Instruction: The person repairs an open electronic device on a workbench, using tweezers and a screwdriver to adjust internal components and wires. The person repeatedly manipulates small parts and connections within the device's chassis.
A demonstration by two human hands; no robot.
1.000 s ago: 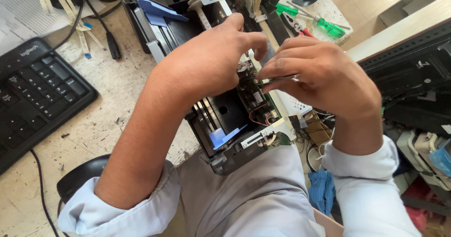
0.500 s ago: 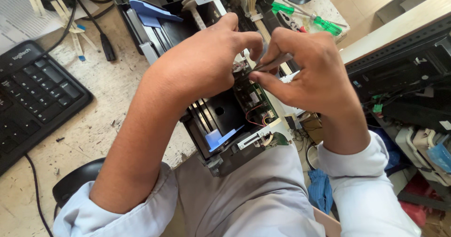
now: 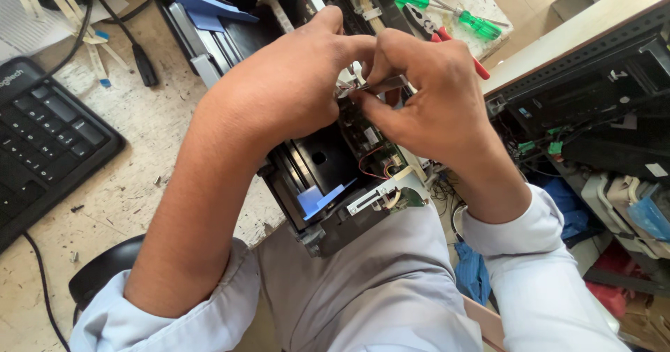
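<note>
You sit in electronics repair workshop. Proof around you: worn, speckled workbench (image 3: 132,184) with loose screws and grit; opened black printer-type machine (image 3: 328,170) with bare circuit board and red wiring showing; green-handled screwdrivers (image 3: 453,13) and red-handled pliers (image 3: 447,41) at bench's far end; black keyboard (image 3: 42,143) at your left; second stripped device (image 3: 593,94) on shelf at right; cables and spare parts piled below.
</note>
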